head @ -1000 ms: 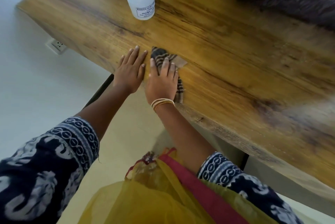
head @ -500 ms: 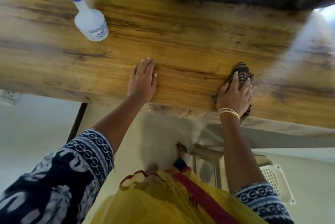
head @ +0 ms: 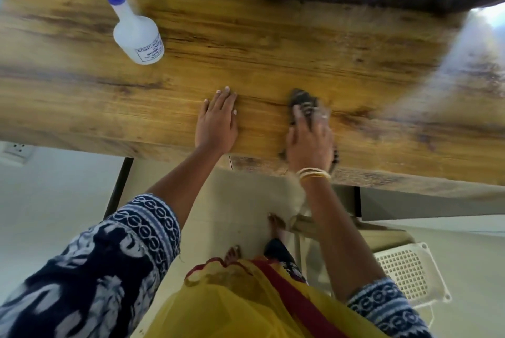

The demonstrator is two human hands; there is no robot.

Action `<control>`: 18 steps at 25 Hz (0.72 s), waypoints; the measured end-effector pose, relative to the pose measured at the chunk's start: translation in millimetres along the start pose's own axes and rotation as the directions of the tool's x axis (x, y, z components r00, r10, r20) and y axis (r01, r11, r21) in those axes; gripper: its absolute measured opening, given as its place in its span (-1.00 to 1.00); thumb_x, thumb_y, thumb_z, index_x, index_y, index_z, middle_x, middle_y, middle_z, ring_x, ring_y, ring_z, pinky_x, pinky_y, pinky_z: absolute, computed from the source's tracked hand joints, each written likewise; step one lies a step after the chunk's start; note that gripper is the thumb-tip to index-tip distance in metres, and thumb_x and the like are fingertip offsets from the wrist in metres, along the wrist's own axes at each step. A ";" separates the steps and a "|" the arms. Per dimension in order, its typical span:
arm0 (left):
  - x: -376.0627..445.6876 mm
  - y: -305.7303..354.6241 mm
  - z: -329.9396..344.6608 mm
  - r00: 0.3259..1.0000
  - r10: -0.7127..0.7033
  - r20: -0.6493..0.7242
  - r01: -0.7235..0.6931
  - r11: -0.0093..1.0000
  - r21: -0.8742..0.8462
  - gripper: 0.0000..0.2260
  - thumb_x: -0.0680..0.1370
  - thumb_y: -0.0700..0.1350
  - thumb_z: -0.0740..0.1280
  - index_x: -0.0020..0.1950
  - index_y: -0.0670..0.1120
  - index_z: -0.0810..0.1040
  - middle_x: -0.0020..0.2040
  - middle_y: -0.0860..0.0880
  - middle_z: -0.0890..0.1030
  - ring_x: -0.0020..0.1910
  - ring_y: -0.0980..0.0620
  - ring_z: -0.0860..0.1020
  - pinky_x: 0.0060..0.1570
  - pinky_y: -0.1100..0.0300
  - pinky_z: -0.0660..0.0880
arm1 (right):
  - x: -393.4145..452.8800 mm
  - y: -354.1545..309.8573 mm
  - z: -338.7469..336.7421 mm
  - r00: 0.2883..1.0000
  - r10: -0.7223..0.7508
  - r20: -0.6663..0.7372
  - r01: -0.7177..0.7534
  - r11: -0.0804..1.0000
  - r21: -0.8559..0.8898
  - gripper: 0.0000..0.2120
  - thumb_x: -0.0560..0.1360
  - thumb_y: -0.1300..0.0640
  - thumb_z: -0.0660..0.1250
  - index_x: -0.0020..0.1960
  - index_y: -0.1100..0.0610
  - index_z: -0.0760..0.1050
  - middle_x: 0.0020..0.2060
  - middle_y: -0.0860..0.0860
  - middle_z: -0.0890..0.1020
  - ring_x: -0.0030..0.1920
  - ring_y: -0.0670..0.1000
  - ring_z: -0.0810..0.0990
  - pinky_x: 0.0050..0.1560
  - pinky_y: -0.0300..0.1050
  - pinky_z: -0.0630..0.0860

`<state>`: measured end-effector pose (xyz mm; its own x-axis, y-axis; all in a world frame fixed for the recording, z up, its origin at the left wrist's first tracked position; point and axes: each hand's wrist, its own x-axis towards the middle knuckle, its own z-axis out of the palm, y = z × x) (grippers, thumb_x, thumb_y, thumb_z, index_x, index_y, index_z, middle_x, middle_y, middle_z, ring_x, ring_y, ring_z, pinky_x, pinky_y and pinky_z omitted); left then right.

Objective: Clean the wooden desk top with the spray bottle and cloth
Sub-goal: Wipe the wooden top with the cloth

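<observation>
Cloth [head: 302, 101] under right hand [head: 310, 143] (blurred)

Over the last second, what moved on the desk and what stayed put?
The right hand slid the cloth rightward along the near edge of the desk top, away from the left hand, then partway back toward it; it is blurred now. Unchanged: the left hand lies flat on the wood, the spray bottle stands untouched at far left.
</observation>
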<state>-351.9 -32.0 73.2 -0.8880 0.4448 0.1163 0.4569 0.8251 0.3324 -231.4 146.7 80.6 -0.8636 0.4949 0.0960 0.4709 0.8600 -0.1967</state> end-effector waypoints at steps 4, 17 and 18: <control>-0.3 0.7 4.5 0.999 -0.016 -0.030 0.016 1.000 -0.003 -0.60 0.66 -0.08 0.06 0.50 -0.08 0.30 0.54 -0.06 0.27 0.55 -0.02 0.18 0.51 -0.04 0.11 | 13.5 80.0 -17.1 0.945 0.327 -0.007 -0.327 0.945 0.019 -0.49 0.63 -0.04 0.05 0.57 -0.04 0.12 0.53 0.24 0.16 0.51 0.28 0.16 0.47 0.19 0.14; 41.7 14.4 -1.7 0.994 -0.023 -0.103 0.027 0.999 0.044 -0.65 0.49 -0.18 0.24 0.27 -0.15 0.52 0.47 -0.15 0.39 0.51 -0.13 0.26 0.49 -0.10 0.15 | 106.7 14.8 12.9 0.988 -0.153 0.023 0.153 0.988 0.014 -0.52 0.59 -0.06 0.09 0.50 -0.05 0.31 0.41 0.24 0.39 0.40 0.29 0.36 0.38 0.18 0.33; 57.1 20.2 -1.6 0.996 -0.035 -0.080 0.037 0.999 0.023 -0.61 0.50 -0.19 0.24 0.32 -0.14 0.49 0.49 -0.13 0.35 0.53 -0.10 0.23 0.50 -0.07 0.14 | 129.5 45.3 9.5 0.996 -0.094 0.002 0.094 0.996 0.008 -0.50 0.58 -0.07 0.08 0.50 -0.03 0.31 0.41 0.25 0.38 0.39 0.30 0.36 0.38 0.18 0.32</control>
<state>-393.5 9.5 88.0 -0.9049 0.3861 0.1792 0.4246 0.8487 0.3153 -323.6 248.6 74.9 -0.9044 0.4116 0.1124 0.3863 0.9017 -0.1944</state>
